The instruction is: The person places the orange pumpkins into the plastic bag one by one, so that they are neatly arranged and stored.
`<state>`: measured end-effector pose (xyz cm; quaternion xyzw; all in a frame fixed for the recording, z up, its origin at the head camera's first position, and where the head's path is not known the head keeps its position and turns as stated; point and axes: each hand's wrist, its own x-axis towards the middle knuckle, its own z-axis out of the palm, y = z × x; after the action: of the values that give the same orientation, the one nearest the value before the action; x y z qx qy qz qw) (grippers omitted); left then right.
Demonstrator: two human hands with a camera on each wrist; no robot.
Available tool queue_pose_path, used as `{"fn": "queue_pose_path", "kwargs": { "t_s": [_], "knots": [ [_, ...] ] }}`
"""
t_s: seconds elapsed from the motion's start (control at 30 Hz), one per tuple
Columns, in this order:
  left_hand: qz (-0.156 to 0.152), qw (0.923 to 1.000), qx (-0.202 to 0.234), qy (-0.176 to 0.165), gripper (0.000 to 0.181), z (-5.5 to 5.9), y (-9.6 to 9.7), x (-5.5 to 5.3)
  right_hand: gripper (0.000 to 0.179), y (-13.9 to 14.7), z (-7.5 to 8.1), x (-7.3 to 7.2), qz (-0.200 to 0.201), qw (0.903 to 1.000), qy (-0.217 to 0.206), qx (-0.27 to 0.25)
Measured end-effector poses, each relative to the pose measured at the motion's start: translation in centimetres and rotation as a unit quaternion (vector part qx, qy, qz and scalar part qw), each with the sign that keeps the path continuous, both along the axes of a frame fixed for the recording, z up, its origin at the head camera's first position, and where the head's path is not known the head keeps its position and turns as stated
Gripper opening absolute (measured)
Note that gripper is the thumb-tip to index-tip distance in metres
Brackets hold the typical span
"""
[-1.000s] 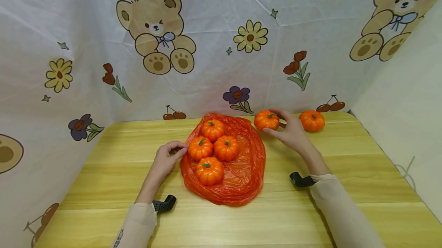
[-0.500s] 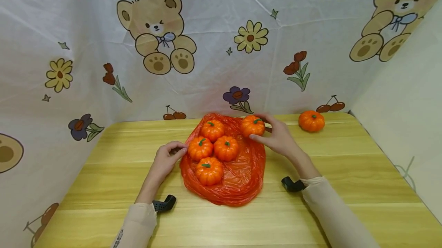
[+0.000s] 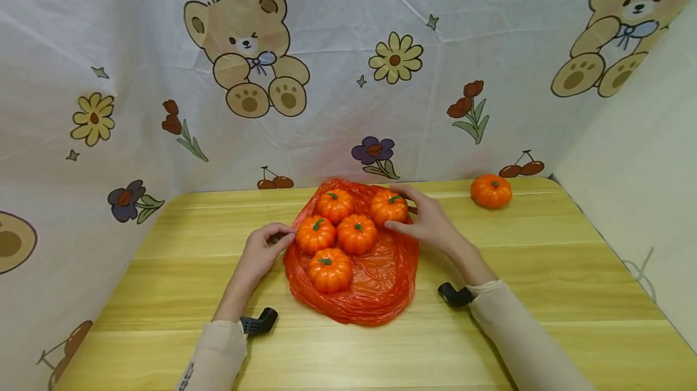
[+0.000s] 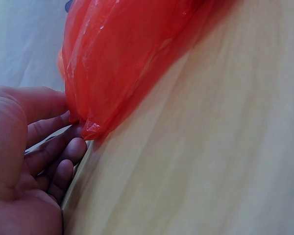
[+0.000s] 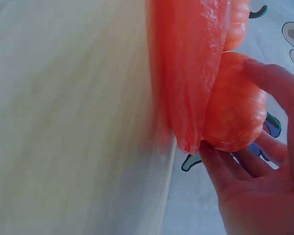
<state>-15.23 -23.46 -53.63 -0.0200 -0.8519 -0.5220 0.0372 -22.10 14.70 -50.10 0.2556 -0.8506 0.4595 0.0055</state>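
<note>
An open red plastic bag (image 3: 376,294) lies spread on the table, with several small orange pumpkins inside it, among them a front pumpkin (image 3: 330,271). At its left rim, my left hand (image 3: 265,250) pinches the plastic; the left wrist view shows the bag's edge (image 4: 95,125) at the thumb and fingertips. My right hand (image 3: 430,221) grips another pumpkin (image 3: 388,206) by its right side, over the back right part of the bag. In the right wrist view, thumb and fingers curve round this pumpkin (image 5: 237,110), beside the bag's wall (image 5: 191,78).
One more pumpkin (image 3: 491,191) sits apart at the back right of the wooden table (image 3: 544,270). A printed cloth (image 3: 337,94) with bears and flowers hangs behind the table's back edge. Black devices are strapped at both wrists.
My right hand has carried its pumpkin leftward and slightly nearer, from the table right of the bag to inside the bag's back right. The left hand has stayed at the rim.
</note>
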Motion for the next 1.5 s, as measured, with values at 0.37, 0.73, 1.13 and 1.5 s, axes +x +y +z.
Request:
{"fn": "queue_pose_path", "kwargs": {
  "t_s": [0.37,0.73,1.13,1.5],
  "knots": [
    [-0.003,1.0000,0.004,-0.001,0.014,0.1,0.0,-0.1,0.077,0.0,-0.3,0.0,0.021,0.9982,0.012,0.055],
    [-0.002,1.0000,0.000,0.003,0.015,-0.1,-0.1,0.0,0.081,0.3,-0.1,-0.1,0.013,0.9989,-0.014,0.044],
    [-0.003,1.0000,0.003,0.003,0.014,-0.1,0.0,-0.1,0.078,1.6,0.3,-0.6,-0.016,0.9995,-0.024,-0.015],
    [0.000,1.0000,0.003,-0.001,0.013,-0.1,0.0,0.0,0.068,4.2,0.9,-1.3,-0.047,0.9956,-0.003,-0.081]
  ]
}}
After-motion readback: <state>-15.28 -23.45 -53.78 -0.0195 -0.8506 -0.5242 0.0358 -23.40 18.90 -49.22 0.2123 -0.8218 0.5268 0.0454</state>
